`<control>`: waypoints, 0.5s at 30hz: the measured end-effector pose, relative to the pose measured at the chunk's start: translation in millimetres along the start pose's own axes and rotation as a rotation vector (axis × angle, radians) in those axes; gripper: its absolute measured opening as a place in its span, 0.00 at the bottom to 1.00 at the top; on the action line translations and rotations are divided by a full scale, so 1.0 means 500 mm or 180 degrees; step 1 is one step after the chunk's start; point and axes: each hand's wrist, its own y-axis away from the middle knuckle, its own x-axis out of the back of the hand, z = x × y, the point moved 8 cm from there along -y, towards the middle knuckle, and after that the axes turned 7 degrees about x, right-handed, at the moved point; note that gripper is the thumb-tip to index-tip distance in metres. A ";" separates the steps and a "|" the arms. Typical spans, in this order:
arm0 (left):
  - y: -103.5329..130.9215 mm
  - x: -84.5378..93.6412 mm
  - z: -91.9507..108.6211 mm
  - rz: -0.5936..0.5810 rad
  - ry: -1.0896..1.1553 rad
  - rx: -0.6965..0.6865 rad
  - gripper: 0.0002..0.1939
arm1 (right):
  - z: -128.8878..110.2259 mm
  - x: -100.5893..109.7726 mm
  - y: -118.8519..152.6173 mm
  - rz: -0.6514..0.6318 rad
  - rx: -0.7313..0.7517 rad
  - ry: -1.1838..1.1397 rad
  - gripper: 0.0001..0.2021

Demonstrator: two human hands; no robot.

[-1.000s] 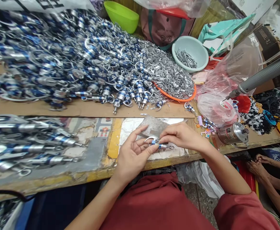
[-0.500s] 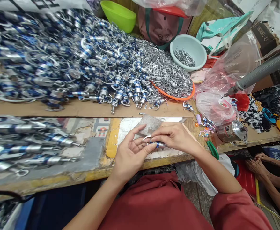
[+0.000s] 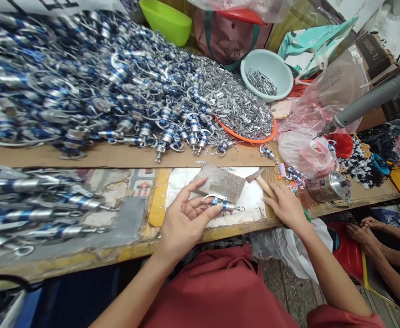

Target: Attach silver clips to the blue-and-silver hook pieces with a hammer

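My left hand [image 3: 189,214] pinches a blue and silver metal fitting [image 3: 224,204] between thumb and fingers. The fitting has a curved silver lever on top and a small ring at its right end. Just behind it, a worn grey metal block [image 3: 222,182] rests on a white sheet [image 3: 251,205]. Over to the right, my right hand [image 3: 287,207] is closed around the lower end of the wooden handle of a hammer [image 3: 264,186]. The hammer's dark head lies beside the block's right corner.
Many similar blue-silver fittings [image 3: 118,91] are heaped behind, beside small metal plates [image 3: 241,105] with an orange rim. A pale bowl [image 3: 285,82] holds metal pins. A power screwdriver [image 3: 364,105] hangs at right, above a lidded metal cup [image 3: 326,189]. Another person's hands [image 3: 364,232] show far right.
My right hand has left the fitting and moved right to the hammer handle. My left hand stays in place, still holding the fitting, now in fuller view with the block behind it.
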 end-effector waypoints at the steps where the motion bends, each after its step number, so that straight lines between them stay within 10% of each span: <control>1: 0.000 0.001 0.000 0.0009 0.0003 -0.0007 0.42 | 0.009 -0.011 0.007 -0.0132 -0.0011 0.0069 0.14; 11: 0.000 -0.002 0.005 0.0018 0.0056 -0.0040 0.43 | -0.196 0.111 0.054 0.0640 0.1880 -0.0666 0.26; 15: 0.000 -0.006 0.007 -0.0053 0.0121 -0.0033 0.43 | -0.215 0.089 0.054 0.0284 0.1952 -0.0275 0.27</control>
